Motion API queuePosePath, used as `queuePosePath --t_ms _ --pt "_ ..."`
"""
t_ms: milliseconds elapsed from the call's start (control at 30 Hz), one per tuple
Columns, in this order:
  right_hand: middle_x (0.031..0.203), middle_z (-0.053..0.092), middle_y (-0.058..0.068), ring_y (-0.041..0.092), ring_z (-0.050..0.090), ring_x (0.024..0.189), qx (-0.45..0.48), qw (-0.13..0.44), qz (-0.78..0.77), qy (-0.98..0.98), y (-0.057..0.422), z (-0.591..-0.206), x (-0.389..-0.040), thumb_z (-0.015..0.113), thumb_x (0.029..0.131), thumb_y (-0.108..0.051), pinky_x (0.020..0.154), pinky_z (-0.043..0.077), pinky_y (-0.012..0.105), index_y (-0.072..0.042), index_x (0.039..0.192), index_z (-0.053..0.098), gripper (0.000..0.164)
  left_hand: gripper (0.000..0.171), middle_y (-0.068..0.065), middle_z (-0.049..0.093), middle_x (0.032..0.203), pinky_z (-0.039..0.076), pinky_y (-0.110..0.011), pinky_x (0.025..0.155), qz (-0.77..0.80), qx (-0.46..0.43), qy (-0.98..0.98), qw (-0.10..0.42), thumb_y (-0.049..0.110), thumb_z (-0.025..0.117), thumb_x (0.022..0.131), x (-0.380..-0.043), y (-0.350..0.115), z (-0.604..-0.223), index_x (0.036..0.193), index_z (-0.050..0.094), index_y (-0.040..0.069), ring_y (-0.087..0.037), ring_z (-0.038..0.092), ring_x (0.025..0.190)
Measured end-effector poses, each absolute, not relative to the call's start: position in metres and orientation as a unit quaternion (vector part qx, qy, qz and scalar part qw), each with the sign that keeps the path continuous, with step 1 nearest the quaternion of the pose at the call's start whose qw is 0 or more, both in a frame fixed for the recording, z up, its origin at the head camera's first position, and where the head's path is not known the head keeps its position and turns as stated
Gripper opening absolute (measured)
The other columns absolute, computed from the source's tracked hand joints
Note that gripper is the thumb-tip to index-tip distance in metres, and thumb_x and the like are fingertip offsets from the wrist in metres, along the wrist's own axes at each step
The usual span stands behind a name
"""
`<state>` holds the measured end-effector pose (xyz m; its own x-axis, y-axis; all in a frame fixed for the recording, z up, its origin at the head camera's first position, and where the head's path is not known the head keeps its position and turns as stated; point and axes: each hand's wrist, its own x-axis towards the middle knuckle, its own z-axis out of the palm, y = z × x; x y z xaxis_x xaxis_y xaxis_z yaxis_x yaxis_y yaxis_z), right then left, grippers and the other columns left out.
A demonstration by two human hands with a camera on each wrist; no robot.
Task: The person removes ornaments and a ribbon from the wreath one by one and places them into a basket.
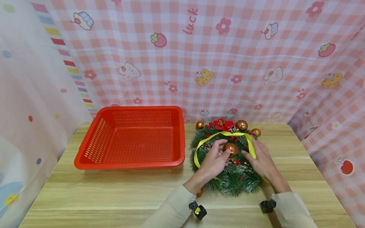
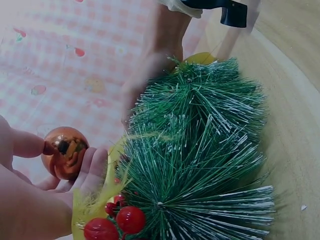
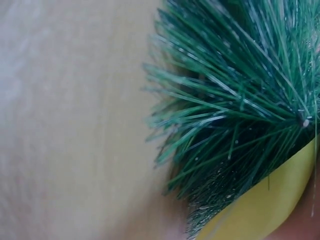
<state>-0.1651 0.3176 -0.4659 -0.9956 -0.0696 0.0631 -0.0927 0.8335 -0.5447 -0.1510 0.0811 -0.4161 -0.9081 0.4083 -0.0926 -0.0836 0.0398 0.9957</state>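
A green wreath point(image 1: 235, 183) lies on the table, with copper-coloured balls, red berries, pine cones and a red flower point(image 1: 223, 124) on it. My left hand point(image 1: 214, 161) pinches a shiny copper Christmas ball point(image 1: 230, 150) over the wreath's middle; the left wrist view shows the ball point(image 2: 65, 152) between thumb and fingers. A yellow ribbon point(image 1: 212, 136) loops across the wreath. My right hand point(image 1: 262, 160) is at the wreath's right side, thumb apart from its fingers, with the ribbon passing against it. In the right wrist view, needles point(image 3: 235, 110) and ribbon point(image 3: 265, 205) hide most of that hand.
A red plastic basket point(image 1: 129, 164) with slotted walls stands left of the wreath. Both are on a light wooden table point(image 1: 114, 196). A pink checked cloth point(image 1: 176, 63) hangs behind and at the sides. Another copper ball point(image 1: 199, 192) shows beside my left wrist.
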Motion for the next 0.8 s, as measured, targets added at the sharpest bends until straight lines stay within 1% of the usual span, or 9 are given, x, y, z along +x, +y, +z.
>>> queuePosePath --t_ms 133,200,367,433,533,667,733,800 --pt "0.158 0.017 0.032 0.053 0.015 0.143 0.045 0.019 0.287 -0.957 0.3165 -0.4665 -0.1652 0.046 0.102 -0.047 0.103 0.021 0.076 -0.012 0.160 0.006 0.079 0.038 -0.009 0.046 0.145 0.054 -0.037 0.082 0.703 0.119 0.678 0.176 0.026 0.047 0.106 -0.1542 0.0794 -0.4177 0.143 0.042 0.023 -0.029 0.062 0.100" --pt "0.158 0.017 0.032 0.053 0.015 0.143 0.046 0.020 0.288 -0.956 0.3163 -0.4665 -0.1651 0.046 0.102 -0.047 0.102 0.021 0.077 -0.012 0.160 0.007 0.079 0.038 -0.009 0.048 0.141 0.054 -0.037 0.082 0.711 0.122 0.671 0.174 0.025 0.046 0.106 -0.1549 0.0786 -0.4179 0.143 0.042 0.021 -0.031 0.062 0.101" --pt "0.158 0.017 0.032 0.053 0.015 0.143 0.046 0.021 0.288 -0.956 0.3168 -0.4661 -0.1651 0.046 0.102 -0.047 0.102 0.021 0.077 -0.013 0.160 0.007 0.079 0.036 -0.006 0.051 0.129 0.052 -0.040 0.084 0.718 0.124 0.665 0.166 0.026 0.045 0.106 -0.1572 0.0787 -0.4175 0.142 0.042 0.022 -0.031 0.061 0.104" --pt "0.158 0.017 0.032 0.053 0.015 0.143 0.047 0.022 0.289 -0.956 0.3166 -0.4662 -0.1652 0.047 0.102 -0.047 0.102 0.021 0.077 -0.013 0.160 0.007 0.078 0.037 -0.005 0.051 0.128 0.052 -0.041 0.086 0.717 0.122 0.666 0.164 0.026 0.044 0.107 -0.1580 0.0785 -0.4177 0.143 0.041 0.022 -0.029 0.060 0.105" --pt "0.158 0.017 0.032 0.053 0.015 0.142 0.047 0.022 0.289 -0.956 0.3162 -0.4664 -0.1652 0.047 0.102 -0.047 0.102 0.020 0.077 -0.013 0.160 0.007 0.078 0.037 -0.005 0.051 0.124 0.050 -0.038 0.081 0.712 0.118 0.673 0.164 0.026 0.043 0.107 -0.1578 0.0774 -0.4188 0.143 0.041 0.023 -0.028 0.059 0.100" --pt "0.157 0.018 0.033 0.054 0.015 0.142 0.049 0.023 0.290 -0.956 0.3165 -0.4662 -0.1642 0.046 0.102 -0.047 0.103 0.020 0.076 -0.012 0.160 0.007 0.079 0.038 -0.004 0.051 0.120 0.045 -0.034 0.076 0.693 0.107 0.695 0.159 0.029 0.043 0.107 -0.1551 0.0754 -0.4188 0.144 0.041 0.025 -0.029 0.057 0.097" --pt "0.157 0.018 0.033 0.054 0.015 0.142 0.049 0.023 0.290 -0.955 0.3169 -0.4657 -0.1637 0.046 0.102 -0.047 0.103 0.020 0.076 -0.012 0.160 0.007 0.079 0.039 -0.004 0.052 0.124 0.044 -0.036 0.079 0.676 0.097 0.713 0.157 0.032 0.043 0.106 -0.1529 0.0750 -0.4176 0.145 0.041 0.027 -0.026 0.056 0.100" --pt "0.157 0.017 0.033 0.054 0.015 0.142 0.048 0.024 0.291 -0.955 0.3175 -0.4650 -0.1633 0.046 0.102 -0.047 0.103 0.020 0.077 -0.012 0.160 0.007 0.079 0.040 -0.003 0.051 0.130 0.045 -0.040 0.086 0.658 0.086 0.731 0.156 0.036 0.044 0.105 -0.1505 0.0750 -0.4156 0.144 0.041 0.030 -0.023 0.056 0.108"
